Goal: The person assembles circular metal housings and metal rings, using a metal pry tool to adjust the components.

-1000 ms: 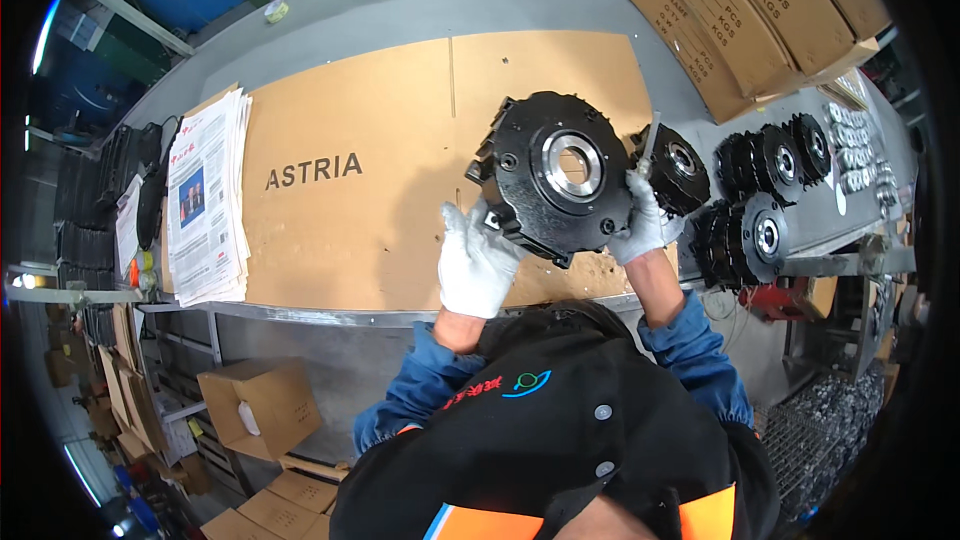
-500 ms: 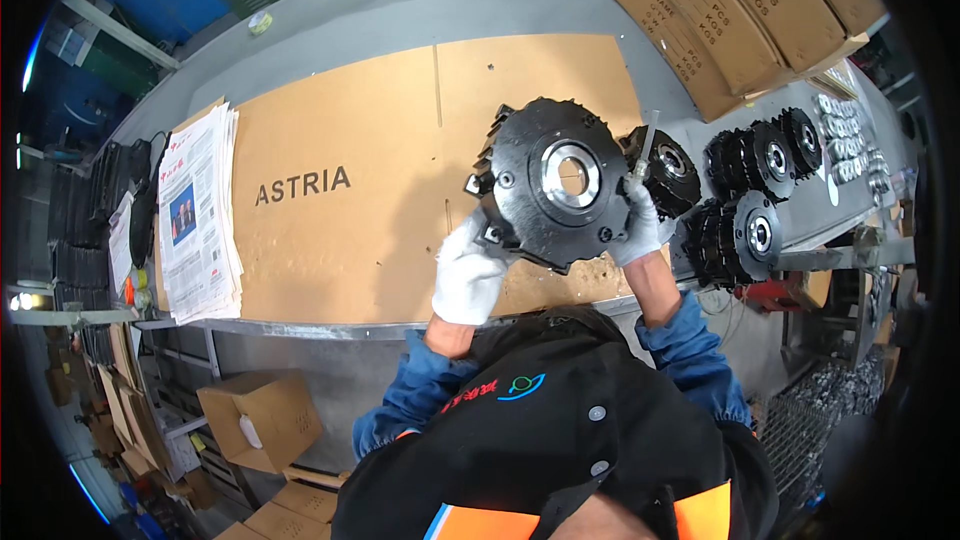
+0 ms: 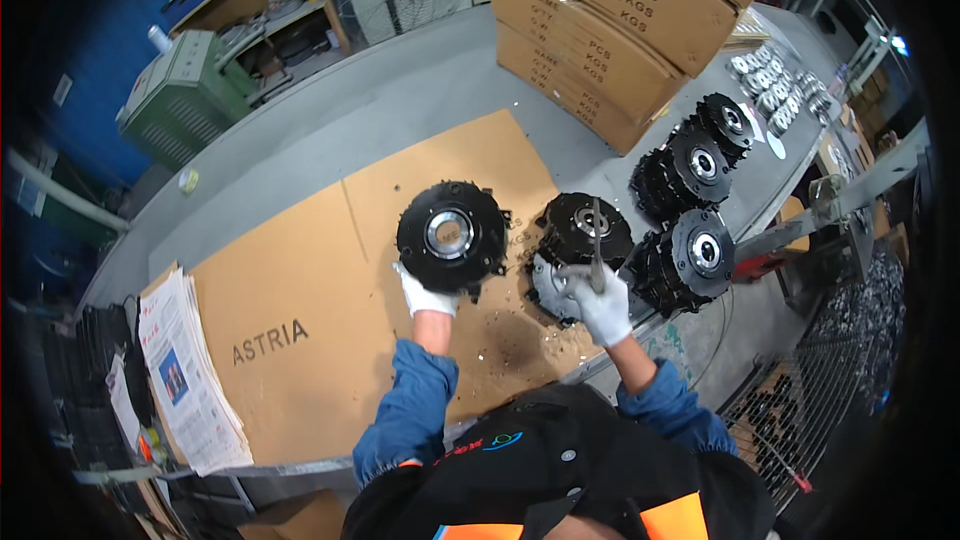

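Observation:
My left hand (image 3: 428, 292), in a white glove, grips the lower edge of a round black metal hub (image 3: 420, 250) with a shiny ring around its centre hole and lugs on its rim. The hub is held above the cardboard sheet. Also gloved, my right hand (image 3: 604, 312) is closed around a slim grey metal tool (image 3: 597, 240) whose shaft points away from me; its exact kind is unclear. Just beyond that hand, another black hub (image 3: 570, 225) rests at the sheet's right side. A grey disc-like part (image 3: 548, 292) lies against its near side, partly behind my fingers.
More black hubs (image 3: 682, 258) stand in stacks to the right, with rows of small silver rings (image 3: 775, 85) farther off. Stacked cartons (image 3: 580, 60) rise at the back. Newspapers (image 3: 190, 380) lie left on the cardboard sheet (image 3: 300, 280). The bench's front edge runs before me.
Both hands held the hub before; my right hand has let go of it and moved right with the tool. The hub has moved left in my left hand. The view has turned rightward.

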### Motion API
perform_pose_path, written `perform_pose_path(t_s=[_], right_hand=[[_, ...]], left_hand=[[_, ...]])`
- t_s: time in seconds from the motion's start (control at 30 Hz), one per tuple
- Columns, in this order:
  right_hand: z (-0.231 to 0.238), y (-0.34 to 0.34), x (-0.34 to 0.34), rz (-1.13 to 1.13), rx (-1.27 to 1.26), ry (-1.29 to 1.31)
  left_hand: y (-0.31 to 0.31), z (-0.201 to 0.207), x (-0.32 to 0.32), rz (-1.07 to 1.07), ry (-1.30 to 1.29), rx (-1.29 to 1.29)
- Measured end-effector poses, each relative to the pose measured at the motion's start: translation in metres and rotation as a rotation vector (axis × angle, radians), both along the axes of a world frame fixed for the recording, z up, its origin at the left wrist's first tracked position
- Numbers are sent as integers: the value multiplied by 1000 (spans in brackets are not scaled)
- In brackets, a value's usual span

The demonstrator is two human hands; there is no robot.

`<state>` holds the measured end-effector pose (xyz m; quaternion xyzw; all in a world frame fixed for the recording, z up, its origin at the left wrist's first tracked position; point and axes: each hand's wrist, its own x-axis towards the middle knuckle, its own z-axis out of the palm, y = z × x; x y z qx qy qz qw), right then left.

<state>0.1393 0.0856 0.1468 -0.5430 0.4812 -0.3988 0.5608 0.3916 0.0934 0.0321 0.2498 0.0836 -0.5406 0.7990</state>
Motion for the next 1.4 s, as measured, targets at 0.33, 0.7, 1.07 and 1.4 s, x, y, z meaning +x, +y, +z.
perform_pose_path(t_s=[0.33,0.7,1.07,1.4], right_hand=[[-55,58,-64,-232,338,93],[-94,-29,-86,-525,115,445],[-86,-65,-91,-435,391,12],[-45,3,-36,-136,211,-326]], left_hand=[[-239,-33,32,-57,-134,150],[-155,1,-40,-974,-1488,631],[-126,24,-103,-876,-869,198],[38,107,-58,-303,-619,86]])
